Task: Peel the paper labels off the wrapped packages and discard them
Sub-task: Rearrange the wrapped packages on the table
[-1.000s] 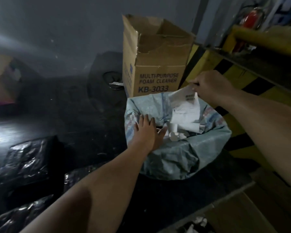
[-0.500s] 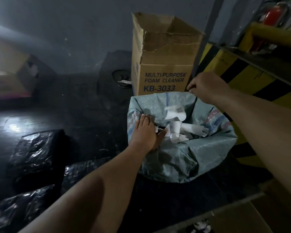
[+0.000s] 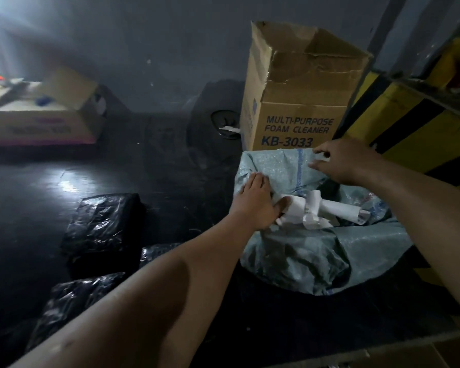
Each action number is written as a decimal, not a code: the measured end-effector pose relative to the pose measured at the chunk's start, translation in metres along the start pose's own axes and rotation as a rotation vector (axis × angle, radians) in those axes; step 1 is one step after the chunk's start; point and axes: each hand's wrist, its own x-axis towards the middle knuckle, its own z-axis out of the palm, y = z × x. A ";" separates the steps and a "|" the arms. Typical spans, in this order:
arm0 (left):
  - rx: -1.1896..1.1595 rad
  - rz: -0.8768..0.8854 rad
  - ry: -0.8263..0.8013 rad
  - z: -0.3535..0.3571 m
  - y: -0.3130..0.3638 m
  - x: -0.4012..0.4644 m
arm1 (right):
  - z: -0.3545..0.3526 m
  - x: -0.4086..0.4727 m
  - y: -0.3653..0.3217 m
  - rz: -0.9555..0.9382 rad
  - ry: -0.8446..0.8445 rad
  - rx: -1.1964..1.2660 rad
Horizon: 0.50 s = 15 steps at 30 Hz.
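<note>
A grey-green woven sack [image 3: 303, 256] stands open on the dark floor with curled white paper labels [image 3: 310, 208] lying inside. My left hand [image 3: 254, 204] grips the sack's near-left rim, fingers outside and thumb inside. Over the far rim, my right hand [image 3: 343, 163] hovers with its fingers apart and no label in it; a small white bit shows by the fingertips. Three packages wrapped in shiny black plastic lie to the left: one [image 3: 104, 224] further off, one [image 3: 72, 301] nearer, and one [image 3: 157, 251] partly hidden by my left forearm.
A tall open cardboard box [image 3: 298, 102] marked foam cleaner stands just behind the sack. A low open carton [image 3: 43, 120] sits far left. A yellow and black striped barrier [image 3: 409, 128] runs along the right. A floor edge crosses bottom right.
My right hand let go of the label, which fell into the sack, and its fingers have spread. The left hand kept its hold on the rim. The view shifted left.
</note>
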 end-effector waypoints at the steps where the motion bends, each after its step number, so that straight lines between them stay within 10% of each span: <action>1: 0.000 -0.001 0.024 -0.009 -0.011 -0.004 | 0.006 0.002 -0.010 -0.010 -0.012 0.003; 15: 0.186 -0.568 0.065 -0.096 -0.329 -0.208 | 0.153 0.018 -0.297 -0.360 -0.219 0.110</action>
